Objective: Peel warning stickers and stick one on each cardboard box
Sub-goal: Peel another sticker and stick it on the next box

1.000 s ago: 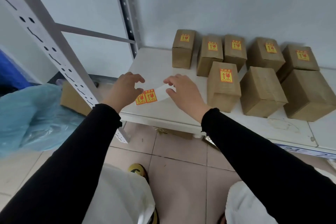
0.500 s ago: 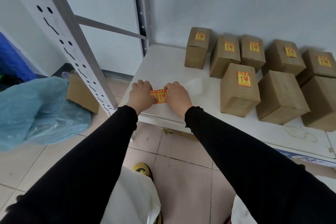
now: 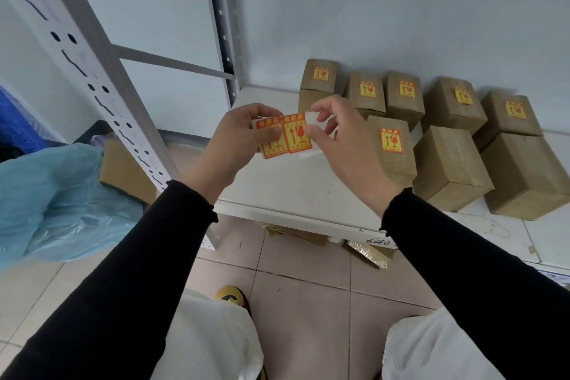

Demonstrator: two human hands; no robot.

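The left hand (image 3: 229,140) pinches the sticker strip (image 3: 285,136) above the shelf (image 3: 308,194); the right hand (image 3: 342,145) pinches its white backing. Peel slowly from one corner, keeping the adhesive unfolded, then apply to an unlabelled cardboard box (image 3: 450,163).
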